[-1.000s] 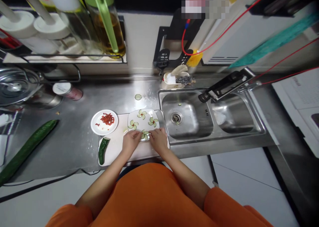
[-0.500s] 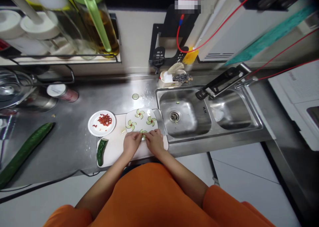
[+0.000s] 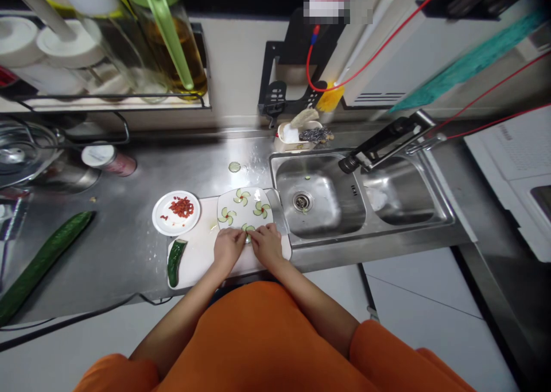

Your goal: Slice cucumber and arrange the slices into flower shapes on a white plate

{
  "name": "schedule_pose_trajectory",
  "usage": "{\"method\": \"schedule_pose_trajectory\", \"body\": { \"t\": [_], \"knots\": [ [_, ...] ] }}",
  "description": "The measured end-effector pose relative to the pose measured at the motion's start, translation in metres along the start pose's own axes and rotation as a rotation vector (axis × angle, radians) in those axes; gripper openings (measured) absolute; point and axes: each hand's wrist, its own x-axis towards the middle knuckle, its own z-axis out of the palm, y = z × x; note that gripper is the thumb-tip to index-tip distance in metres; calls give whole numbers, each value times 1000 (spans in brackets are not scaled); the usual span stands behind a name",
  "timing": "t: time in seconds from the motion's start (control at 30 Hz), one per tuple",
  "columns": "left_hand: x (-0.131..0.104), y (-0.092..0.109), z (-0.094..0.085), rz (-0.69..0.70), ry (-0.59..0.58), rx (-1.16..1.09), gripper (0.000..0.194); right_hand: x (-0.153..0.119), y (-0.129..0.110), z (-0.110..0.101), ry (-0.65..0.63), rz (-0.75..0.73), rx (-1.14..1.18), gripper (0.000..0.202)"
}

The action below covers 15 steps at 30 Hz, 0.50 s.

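At the near edge of a white square plate [image 3: 244, 213], my left hand [image 3: 227, 249] and my right hand [image 3: 268, 248] meet with fingertips pinched on thin cucumber slices [image 3: 247, 228]. The fingers partly cover these slices. Three pinwheels of curved cucumber slices with red centres lie on the plate: one at the back [image 3: 241, 196], one at the left [image 3: 226, 216] and one at the right [image 3: 261, 209]. Under the plate is a white cutting board [image 3: 198, 268]. A cut cucumber piece [image 3: 175, 263] rests on the board's left end.
A small white plate [image 3: 161, 215] of red dried berries stands left of the board. Farther left lie a whole cucumber [image 3: 47, 260] and a lidded can [image 3: 109, 159]. One loose slice [image 3: 234, 167] sits behind. The double sink [image 3: 321, 220] adjoins on the right.
Both hands stay at the same slices, with only slight finger movement. The whole view shifts a tiny bit; nothing else visibly moves.
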Motion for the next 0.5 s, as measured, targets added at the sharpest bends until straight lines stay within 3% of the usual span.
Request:
{"method": "schedule_pose_trajectory", "body": {
  "t": [0.5],
  "knots": [
    [1,-1,1,4,-5,20,27,0,-1,-1,-1,9,-4,28]
  ]
}}
